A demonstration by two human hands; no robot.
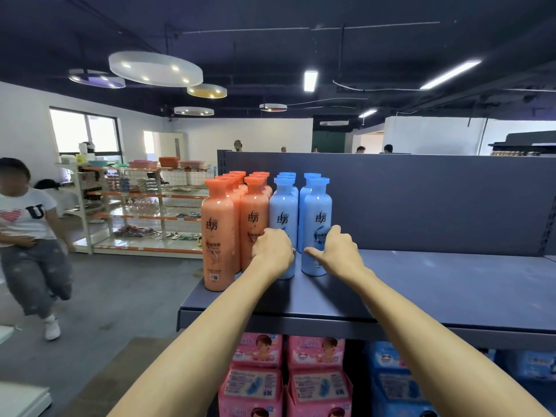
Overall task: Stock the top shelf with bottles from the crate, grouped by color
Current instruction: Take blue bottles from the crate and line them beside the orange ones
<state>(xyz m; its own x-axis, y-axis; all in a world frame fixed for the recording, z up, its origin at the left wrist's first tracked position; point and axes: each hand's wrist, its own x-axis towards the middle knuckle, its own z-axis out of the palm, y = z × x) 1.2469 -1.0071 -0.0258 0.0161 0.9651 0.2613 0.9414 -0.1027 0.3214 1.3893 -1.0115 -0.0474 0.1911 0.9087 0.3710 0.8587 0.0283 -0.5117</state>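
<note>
Pink packs (255, 374), blue packs (400, 383): nearest, below the shelf lip.
Left hand (272, 249): fingers curled round the left front blue bottle (282, 212), which stands upright at its 12 o'clock.
Right hand (338, 251): thumb and fingers wrapped on the right front blue bottle (317, 212), upright, at its 11 o'clock.
Nearer hand: neither; one bottle each.
Top shelf (436, 284): bare toward 3 o'clock.
Blue count: five caps, three left file, two right.
Orange bottles (218, 233): 9 o'clock of the blue, two files, roughly four deep; exact count unclear.
Crate: not in view.

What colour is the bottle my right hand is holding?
Light blue; the bottle shows best in the head view.
</note>
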